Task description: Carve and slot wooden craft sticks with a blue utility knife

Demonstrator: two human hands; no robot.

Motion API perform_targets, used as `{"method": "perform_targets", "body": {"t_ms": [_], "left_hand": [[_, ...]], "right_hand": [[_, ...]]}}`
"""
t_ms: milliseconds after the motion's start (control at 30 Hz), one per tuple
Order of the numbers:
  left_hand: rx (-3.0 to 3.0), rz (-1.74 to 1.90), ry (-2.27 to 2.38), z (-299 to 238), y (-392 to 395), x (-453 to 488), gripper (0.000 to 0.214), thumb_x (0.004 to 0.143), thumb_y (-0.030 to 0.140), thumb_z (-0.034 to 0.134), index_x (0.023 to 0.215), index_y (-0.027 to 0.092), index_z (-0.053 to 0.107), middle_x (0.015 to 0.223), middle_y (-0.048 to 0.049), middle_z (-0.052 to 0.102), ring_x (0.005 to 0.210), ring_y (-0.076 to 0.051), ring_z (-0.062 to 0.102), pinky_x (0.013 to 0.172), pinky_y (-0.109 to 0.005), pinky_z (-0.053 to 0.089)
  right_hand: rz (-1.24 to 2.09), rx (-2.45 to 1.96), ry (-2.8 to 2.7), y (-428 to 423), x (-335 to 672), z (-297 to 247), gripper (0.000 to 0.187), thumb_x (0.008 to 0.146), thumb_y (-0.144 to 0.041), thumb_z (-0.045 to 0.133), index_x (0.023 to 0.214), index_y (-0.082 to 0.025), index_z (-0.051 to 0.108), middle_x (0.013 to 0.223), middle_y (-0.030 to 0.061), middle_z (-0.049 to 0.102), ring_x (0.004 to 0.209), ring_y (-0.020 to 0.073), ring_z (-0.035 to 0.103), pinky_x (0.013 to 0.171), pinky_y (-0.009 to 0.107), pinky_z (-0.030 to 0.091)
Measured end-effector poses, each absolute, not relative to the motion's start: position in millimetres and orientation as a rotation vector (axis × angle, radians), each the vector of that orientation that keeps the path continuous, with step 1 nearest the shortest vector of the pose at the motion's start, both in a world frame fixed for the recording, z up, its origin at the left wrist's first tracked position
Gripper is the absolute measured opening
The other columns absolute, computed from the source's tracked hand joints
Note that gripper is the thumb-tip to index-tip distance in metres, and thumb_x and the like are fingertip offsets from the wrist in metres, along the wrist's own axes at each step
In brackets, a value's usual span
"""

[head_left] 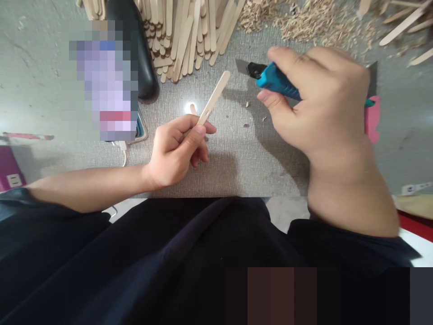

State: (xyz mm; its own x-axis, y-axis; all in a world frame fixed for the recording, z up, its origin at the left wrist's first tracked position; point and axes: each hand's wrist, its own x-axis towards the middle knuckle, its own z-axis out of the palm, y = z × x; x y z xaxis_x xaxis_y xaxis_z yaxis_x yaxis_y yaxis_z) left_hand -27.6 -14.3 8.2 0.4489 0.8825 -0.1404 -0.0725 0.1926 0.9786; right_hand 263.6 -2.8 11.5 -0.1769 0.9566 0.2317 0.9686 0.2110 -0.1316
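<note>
My left hand [179,149] pinches the lower end of a flat wooden stick [214,95], which points up and to the right above the grey mat [233,149]. My right hand [314,99] is closed around a teal utility knife [274,80]. Its black tip and short blade point left, a little to the right of the stick's free end. The two do not touch.
A heap of similar wooden sticks [186,36] lies at the top centre, with wood shavings [304,20] spread to its right. A black object [142,58] stands at the upper left. A pink piece [372,119] lies behind my right hand.
</note>
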Motion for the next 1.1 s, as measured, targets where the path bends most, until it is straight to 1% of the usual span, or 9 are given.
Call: {"method": "perform_targets", "body": {"t_ms": [100,200,367,633,767,833,900,1033,1100], "left_hand": [[1.113,0.886,0.825,9,-14,-26,0.043,0.109,0.058,0.074,0.083,0.024,0.066,0.06,0.0032,0.07,0.042,-0.009,0.055,0.04,-0.023,0.045],[1.095,0.961,0.801,9,-15,-25,0.053,0.109,0.059,0.071,0.072,0.025,0.056,0.058,0.0028,0.067,0.043,-0.009,0.054,0.042,-0.024,0.045],[1.118,1.033,0.741,5,-15,-26,0.057,0.113,0.054,0.069,0.065,0.024,0.058,0.056,0.0024,0.061,0.045,-0.01,0.054,0.043,-0.026,0.042],[1.154,1.057,0.663,-3,-15,-29,0.056,0.117,0.048,0.066,0.067,0.023,0.071,0.06,0.001,0.066,0.049,-0.008,0.054,0.046,-0.025,0.039],[1.18,1.116,0.692,-4,-13,-23,0.072,0.116,0.062,0.064,0.058,0.021,0.054,0.054,0.0021,0.059,0.042,-0.006,0.05,0.041,-0.022,0.036],[1.16,1.168,0.697,-4,-12,-19,0.079,0.116,0.068,0.06,0.057,0.02,0.038,0.049,0.0029,0.051,0.039,-0.006,0.046,0.038,-0.021,0.034],[1.134,1.197,0.723,-2,-12,-16,0.079,0.115,0.072,0.057,0.06,0.022,0.031,0.046,0.0042,0.043,0.037,-0.007,0.042,0.036,-0.022,0.032],[1.092,1.189,0.799,1,-13,-15,0.069,0.113,0.073,0.062,0.067,0.024,0.045,0.05,0.0055,0.051,0.036,-0.007,0.04,0.034,-0.024,0.029],[1.062,1.208,0.799,1,-13,-16,0.06,0.114,0.065,0.066,0.073,0.023,0.055,0.055,0.0048,0.06,0.038,-0.007,0.043,0.035,-0.023,0.031]], "right_hand": [[-0.067,-1.863,-2.215,-3,265,4,0.056,0.104,-0.065,0.069,0.152,-0.037,0.076,0.114,0.0101,0.082,0.104,0.0376,0.077,0.079,0.049,0.053],[-0.077,-1.86,-2.224,-2,262,-2,0.047,0.103,-0.059,0.074,0.142,-0.034,0.08,0.118,0.0108,0.084,0.11,0.0387,0.078,0.092,0.055,0.056],[-0.168,-1.819,-2.123,0,261,-3,0.042,0.096,-0.06,0.084,0.128,-0.032,0.081,0.109,0.0075,0.085,0.105,0.0414,0.082,0.093,0.061,0.056],[-0.095,-1.669,-2.085,-3,260,12,0.041,0.103,-0.053,0.08,0.129,-0.021,0.081,0.113,0.0108,0.085,0.106,0.0385,0.084,0.088,0.051,0.064],[-0.036,-1.677,-2.115,-4,253,12,0.042,0.102,-0.044,0.08,0.136,-0.019,0.081,0.123,0.013,0.087,0.112,0.0389,0.085,0.094,0.05,0.065],[-0.005,-1.699,-2.113,-5,251,12,0.041,0.104,-0.043,0.077,0.138,-0.019,0.08,0.126,0.0139,0.087,0.116,0.0378,0.084,0.098,0.049,0.064],[0.019,-1.713,-2.129,-7,252,12,0.04,0.109,-0.047,0.07,0.138,-0.021,0.077,0.127,0.0143,0.086,0.118,0.0367,0.083,0.101,0.049,0.062],[0.015,-1.698,-2.122,-15,252,14,0.053,0.121,-0.06,0.039,0.141,-0.021,0.067,0.12,0.0154,0.082,0.115,0.0343,0.081,0.097,0.048,0.061],[0.002,-1.65,-2.14,-20,249,15,0.055,0.123,-0.062,0.034,0.142,-0.02,0.064,0.117,0.0142,0.081,0.109,0.0324,0.081,0.093,0.046,0.06]]}}
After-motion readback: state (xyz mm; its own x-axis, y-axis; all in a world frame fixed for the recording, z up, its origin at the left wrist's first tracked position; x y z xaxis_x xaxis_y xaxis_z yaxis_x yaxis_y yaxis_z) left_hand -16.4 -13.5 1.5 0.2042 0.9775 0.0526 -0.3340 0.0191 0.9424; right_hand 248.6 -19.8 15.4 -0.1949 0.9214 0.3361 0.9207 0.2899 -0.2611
